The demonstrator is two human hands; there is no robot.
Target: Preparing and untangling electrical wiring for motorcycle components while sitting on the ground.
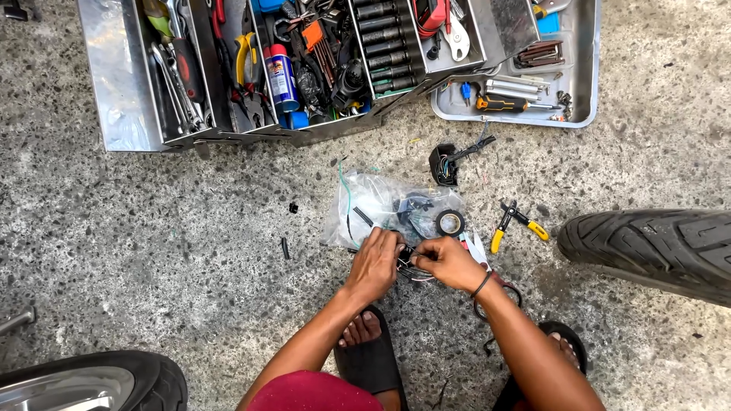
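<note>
Speckled grey concrete floor (152, 251) fills frame, even daylight. Open metal toolbox (122, 84) across top, metal tray (586, 84) upper right. Tyre (655, 247) at right edge, wheel (91, 380) lower left.

Both forearms are reaching up from the bottom edge toward the middle of the frame, converging just below centre. The left hand (374, 262) is curling palm down, its fingers bunching toward the thumb in a pinch. The right hand (449, 262) is facing it, knuckles up, fingertips nearly meeting the left's. A dark band is circling the right wrist.
</note>
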